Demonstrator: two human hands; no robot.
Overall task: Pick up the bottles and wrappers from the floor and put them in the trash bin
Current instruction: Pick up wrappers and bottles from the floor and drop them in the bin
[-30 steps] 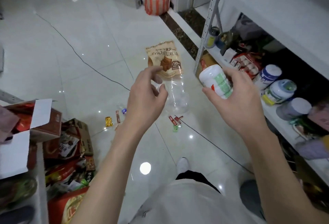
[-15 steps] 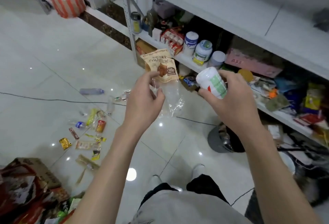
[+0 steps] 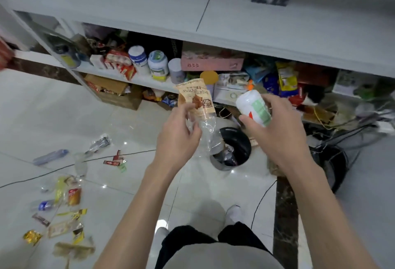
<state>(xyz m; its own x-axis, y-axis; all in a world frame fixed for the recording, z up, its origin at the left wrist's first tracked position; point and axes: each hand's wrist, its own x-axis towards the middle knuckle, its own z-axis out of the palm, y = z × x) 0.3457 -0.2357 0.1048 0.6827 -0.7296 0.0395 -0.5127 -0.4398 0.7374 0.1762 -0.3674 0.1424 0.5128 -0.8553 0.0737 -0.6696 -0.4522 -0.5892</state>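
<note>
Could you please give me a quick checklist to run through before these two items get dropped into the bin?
1. Left hand grips the snack wrapper with its clear plastic: ok.
2. Right hand grips the white bottle: ok.
3. Trash bin mouth open, with room inside: ok; some trash already in it.
4. Wrapper's clear plastic hangs over the bin's mouth: ok.
5. White bottle over the bin: cannot tell; it appears beyond the far rim.
6. Floor cleared of litter: not ok; a blue bottle and other wrappers remain at left.
</note>
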